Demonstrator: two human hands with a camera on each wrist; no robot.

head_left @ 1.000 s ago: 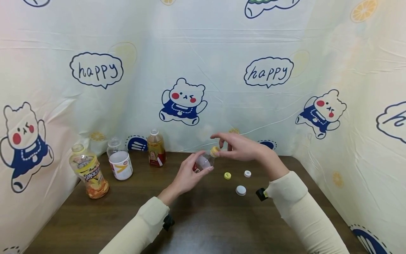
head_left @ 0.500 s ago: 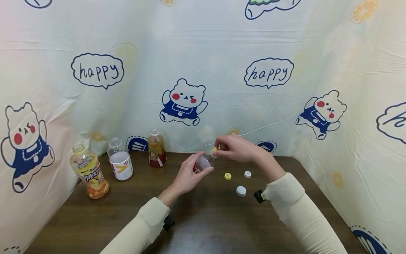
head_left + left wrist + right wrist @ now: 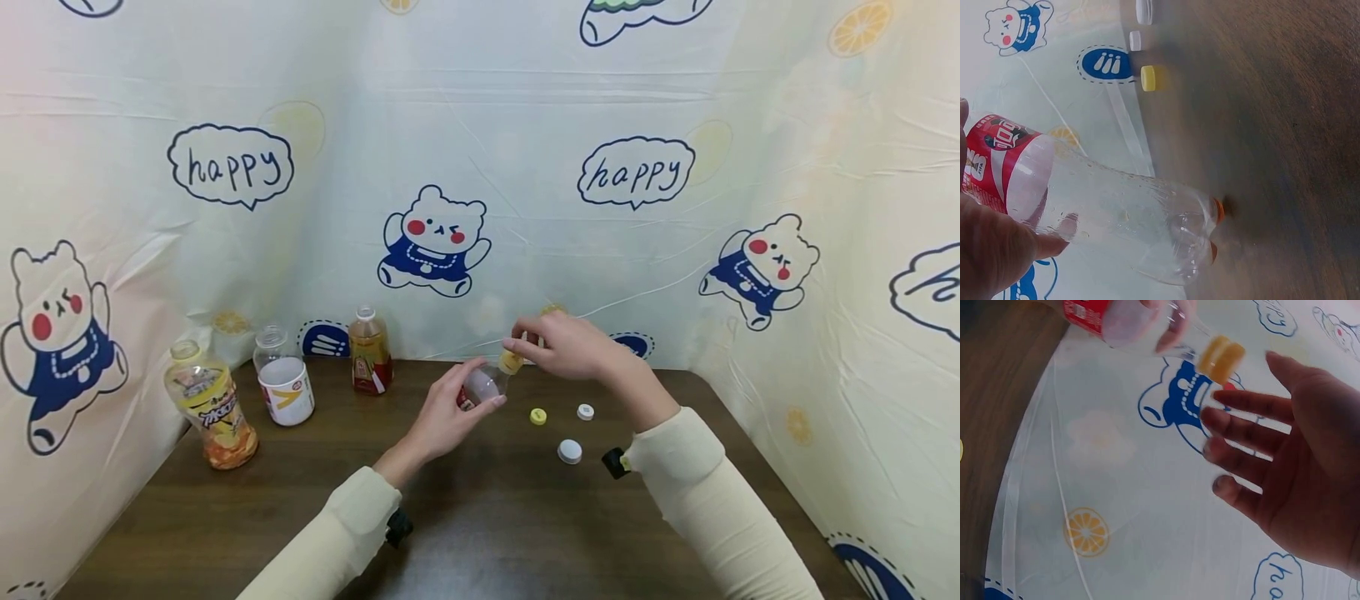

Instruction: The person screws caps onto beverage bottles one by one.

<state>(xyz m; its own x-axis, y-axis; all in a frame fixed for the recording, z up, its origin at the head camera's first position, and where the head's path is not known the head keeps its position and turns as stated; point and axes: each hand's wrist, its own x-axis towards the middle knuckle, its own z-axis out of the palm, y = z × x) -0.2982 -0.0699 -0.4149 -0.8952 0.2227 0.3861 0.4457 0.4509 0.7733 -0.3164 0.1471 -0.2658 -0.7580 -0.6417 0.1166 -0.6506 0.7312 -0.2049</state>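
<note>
My left hand grips a clear plastic bottle with a red label around its upper-middle part. The bottle leans, neck to the right in the head view; whether its base touches the table cannot be told. On its mouth sits a yellow-orange cap, blurred in the right wrist view. My right hand is beside this cap with its fingers spread and apart from it, holding nothing. A yellow cap, a small white cap and a larger white cap lie on the table below the right hand.
Uncapped bottles stand at the table's left: one with a yellow label and orange contents, one with a white label, and a brown-red one near the back edge. A printed curtain hangs behind the dark wooden table.
Half a second ago my right thumb and fingers pinched the cap on the bottle; now they have let go and spread. The left hand and the bottle have hardly moved.
</note>
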